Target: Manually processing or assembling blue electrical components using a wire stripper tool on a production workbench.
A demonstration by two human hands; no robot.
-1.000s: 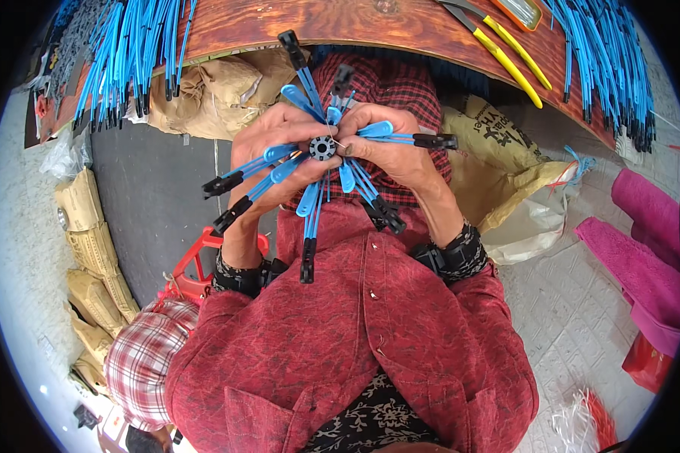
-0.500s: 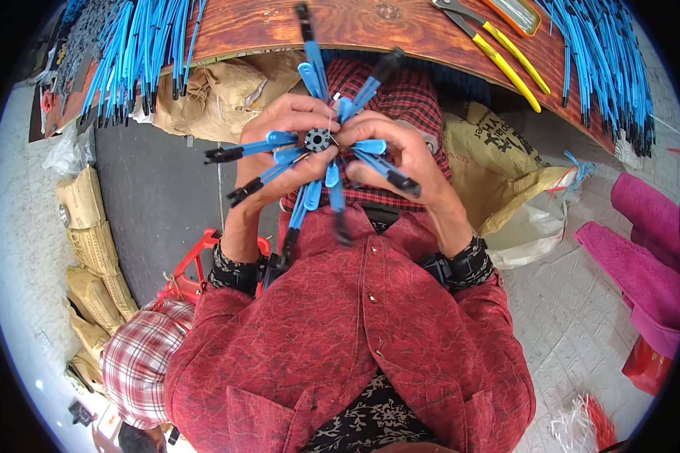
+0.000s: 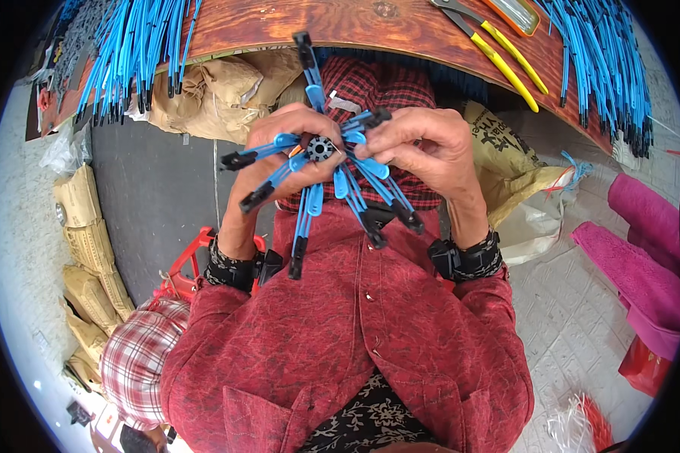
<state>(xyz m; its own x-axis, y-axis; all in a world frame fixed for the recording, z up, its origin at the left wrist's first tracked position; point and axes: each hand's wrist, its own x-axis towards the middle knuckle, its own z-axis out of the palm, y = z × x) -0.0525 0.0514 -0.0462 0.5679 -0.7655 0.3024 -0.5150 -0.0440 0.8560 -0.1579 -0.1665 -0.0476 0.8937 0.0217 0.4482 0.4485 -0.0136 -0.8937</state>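
Note:
My left hand [image 3: 298, 121] is closed around a round black notched hub [image 3: 320, 149], with its fingers and thumb on either side. Several blue arms [image 3: 374, 167] with black tips spread out from the hub like spokes. Just right of the hub, my right hand [image 3: 434, 143] has thumb and fingers pinched together at the inner end of a blue arm. Whether a thin wire is also between those fingertips is too small to tell. The whole piece is held above my lap, which is covered in red plaid cloth [image 3: 355, 83].
A wooden table [image 3: 302, 23] spans the far side, with bundles of blue rods [image 3: 132, 53] hanging over its edge at left and right. Yellow-handled pliers [image 3: 502, 69] lie there beside an orange tray [image 3: 533, 26]. Brown sacks [image 3: 215, 94] sit below. A red stool [image 3: 196, 257] and another person [image 3: 143, 362] are at left.
My right hand has drawn slightly away from the hub to the right, its fingers now pinched on a blue arm. The arms have swung, and the piece has shifted slightly nearer me.

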